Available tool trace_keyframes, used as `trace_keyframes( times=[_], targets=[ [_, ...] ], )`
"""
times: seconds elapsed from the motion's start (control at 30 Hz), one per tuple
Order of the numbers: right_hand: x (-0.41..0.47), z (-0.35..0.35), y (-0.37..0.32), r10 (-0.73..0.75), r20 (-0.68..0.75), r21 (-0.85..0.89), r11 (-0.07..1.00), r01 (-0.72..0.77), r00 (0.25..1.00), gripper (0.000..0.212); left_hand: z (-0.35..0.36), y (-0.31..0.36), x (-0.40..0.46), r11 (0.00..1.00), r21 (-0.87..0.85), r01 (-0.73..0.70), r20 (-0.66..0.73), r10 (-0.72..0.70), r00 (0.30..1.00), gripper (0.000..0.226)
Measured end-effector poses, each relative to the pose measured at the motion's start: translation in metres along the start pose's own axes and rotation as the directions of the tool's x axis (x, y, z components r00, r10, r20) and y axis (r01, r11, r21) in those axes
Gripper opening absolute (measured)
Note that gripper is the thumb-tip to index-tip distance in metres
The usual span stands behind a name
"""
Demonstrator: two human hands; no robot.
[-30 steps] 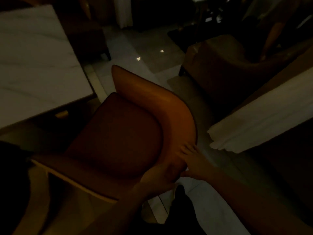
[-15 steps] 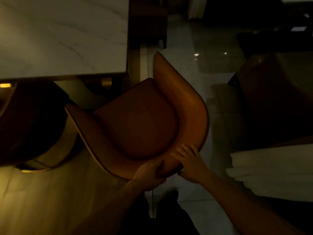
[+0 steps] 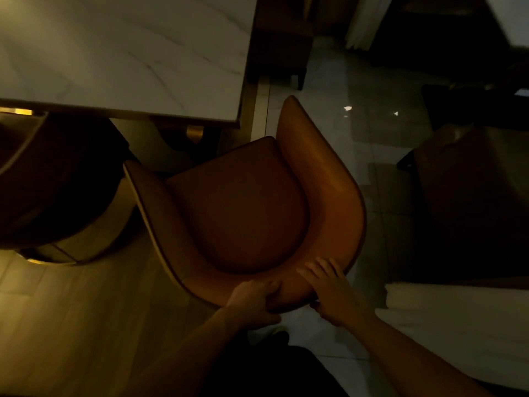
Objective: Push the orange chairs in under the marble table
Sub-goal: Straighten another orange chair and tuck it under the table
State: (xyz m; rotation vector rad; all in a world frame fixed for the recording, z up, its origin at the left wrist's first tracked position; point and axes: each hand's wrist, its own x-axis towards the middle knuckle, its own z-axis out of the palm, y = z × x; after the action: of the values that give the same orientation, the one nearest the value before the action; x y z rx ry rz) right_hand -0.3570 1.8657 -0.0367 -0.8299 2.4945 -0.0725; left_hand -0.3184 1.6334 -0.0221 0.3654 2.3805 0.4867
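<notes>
Orange leather chair, curved shell back — left hand gripping its rim, right hand flat-fingered — beside veined marble table.

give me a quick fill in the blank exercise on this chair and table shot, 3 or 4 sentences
1. Both hands are on the curved ____ of the orange chair.
2. The left hand ____ the chair's edge, thumb on top and fingers beneath.
3. The right hand lies over the edge with its fingers ____.
4. The chair's seat lies wholly ____ the edge of the marble table, nearest its corner.

Missing words: backrest; grips; straight; outside
</notes>
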Motion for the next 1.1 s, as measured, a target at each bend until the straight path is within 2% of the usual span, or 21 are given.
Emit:
trace_keyframes(
  times=[0.1,0.23,0.4,0.53,0.7,0.8,0.93,1.0,1.1],
  targets=[
    [0.006,-0.007,0.008,-0.031,0.020,-0.020,0.999,0.031,0.999,0.087,-0.003,-0.004,0.002,0.999,-0.034,-0.007,-0.034,0.006,0.999,0.083],
    [0.021,-0.016,0.031,-0.130,0.073,-0.048,0.990,0.133,0.989,0.091,0.006,0.005,0.004,0.995,-0.098,0.027,-0.068,-0.034,0.997,0.089],
    [0.038,-0.024,0.057,-0.265,0.181,-0.172,0.940,0.295,0.947,0.101,0.025,0.033,0.018,0.961,-0.096,0.259,-0.047,-0.264,0.963,0.105],
    [0.043,-0.031,0.070,-0.350,0.238,-0.248,0.880,0.405,0.906,0.110,0.042,0.053,0.023,0.922,-0.102,0.375,-0.200,-0.388,0.900,0.108],
    [0.048,-0.029,0.073,-0.383,0.247,-0.259,0.859,0.441,0.890,0.107,0.048,0.071,0.024,0.905,-0.121,0.408,-0.267,-0.426,0.865,0.110],
    [0.050,-0.023,0.076,-0.421,0.209,-0.247,0.851,0.464,0.883,0.106,0.046,0.075,0.029,0.912,-0.084,0.402,-0.268,-0.409,0.872,0.112],
    [0.054,-0.016,0.080,-0.430,0.231,-0.229,0.848,0.479,0.872,0.109,0.049,0.073,0.037,0.914,-0.063,0.402,-0.229,-0.405,0.885,0.122],
    [0.055,-0.016,0.081,-0.452,0.203,-0.220,0.843,0.491,0.868,0.104,0.054,0.072,0.039,0.901,-0.083,0.426,-0.260,-0.432,0.863,0.115],
    [0.056,-0.017,0.083,-0.468,0.180,-0.167,0.852,0.496,0.865,0.086,0.056,0.073,0.042,0.905,-0.127,0.406,-0.364,-0.423,0.830,0.072]
  ],
)
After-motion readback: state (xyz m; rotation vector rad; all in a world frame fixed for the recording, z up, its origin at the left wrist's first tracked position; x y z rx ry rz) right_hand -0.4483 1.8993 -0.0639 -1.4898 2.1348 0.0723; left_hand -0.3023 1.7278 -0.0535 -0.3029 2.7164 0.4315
